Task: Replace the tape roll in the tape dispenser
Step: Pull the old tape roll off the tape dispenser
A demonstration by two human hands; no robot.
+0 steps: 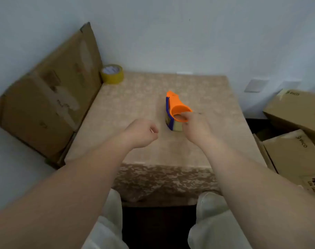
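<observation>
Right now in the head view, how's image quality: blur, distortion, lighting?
Head view: soft throughout, with both the left hand and right hand smeared. The dispenser shows its colours, but its details are mushy. Wide-angle bending curves the table edges and stretches the forearms. Light is even and dim, with no glare; the tape roll label is unreadable.

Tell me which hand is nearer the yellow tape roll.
Left. The left hand is a loose fist mid-table, well short of the yellow tape roll at the far left corner. The right hand is farther right, at the dispenser.
</observation>
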